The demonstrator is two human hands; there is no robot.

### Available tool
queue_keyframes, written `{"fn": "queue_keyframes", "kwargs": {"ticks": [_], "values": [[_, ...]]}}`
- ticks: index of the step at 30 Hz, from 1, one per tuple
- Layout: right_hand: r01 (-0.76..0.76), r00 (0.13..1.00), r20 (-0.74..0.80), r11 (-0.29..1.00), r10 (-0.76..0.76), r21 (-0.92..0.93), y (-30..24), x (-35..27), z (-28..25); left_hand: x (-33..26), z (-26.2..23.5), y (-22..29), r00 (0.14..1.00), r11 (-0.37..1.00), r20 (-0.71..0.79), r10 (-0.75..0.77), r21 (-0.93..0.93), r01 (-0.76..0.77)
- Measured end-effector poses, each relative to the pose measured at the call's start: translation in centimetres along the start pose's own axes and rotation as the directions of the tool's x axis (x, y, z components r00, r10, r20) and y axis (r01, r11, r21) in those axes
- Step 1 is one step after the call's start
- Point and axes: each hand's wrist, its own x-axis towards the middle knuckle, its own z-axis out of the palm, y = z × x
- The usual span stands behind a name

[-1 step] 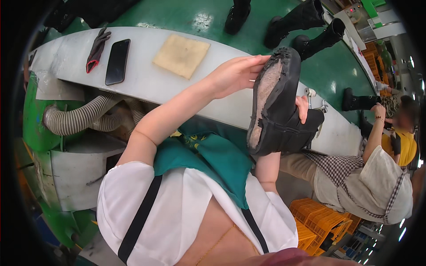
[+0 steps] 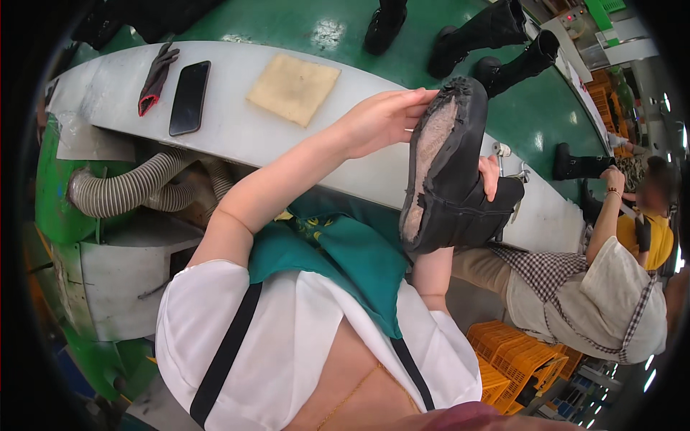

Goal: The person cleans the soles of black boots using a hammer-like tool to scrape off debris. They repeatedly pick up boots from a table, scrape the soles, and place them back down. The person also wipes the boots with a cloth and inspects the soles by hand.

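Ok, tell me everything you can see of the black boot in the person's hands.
The boot looks like black leather, with bands or seams across its shaft. Its underside faces left, showing no finished outsole: gathered, ragged black edges surround a pale, rough, fibrous-looking strip. It is held up in front of the white table, toe away from the wearer. The left hand touches the toe; the right hand grips near the shaft.

The boot (image 2: 467,169) is black, its exposed underside strip (image 2: 431,147) pinkish beige. The tabletop (image 2: 237,75) is whitish, the square pad (image 2: 293,90) pale yellow, the phone (image 2: 190,99) black. The glove (image 2: 154,82) looks dark grey, though it sits small near the rim, with a red cuff. Teal apron (image 2: 338,262), white shirt (image 2: 205,323), orange crates (image 2: 512,352), green floor (image 2: 330,32); a co-worker's apron (image 2: 540,271) is dark-and-white checked.
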Motion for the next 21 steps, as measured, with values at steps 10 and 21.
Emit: {"fn": "queue_keyframes", "kwargs": {"ticks": [10,21], "values": [[-0.006,1.000,0.022,1.000,0.006,0.017,-3.1,-0.9,1.1,0.4,-0.8,0.2,0.998,0.988,0.039,-0.041,-0.150,0.047],[0.160,0.987,0.011,0.979,-0.160,-0.126,-4.4,-0.3,1.4,0.4,-2.0,0.1,0.996,0.992,0.091,-0.002,-0.126,0.014]]}}
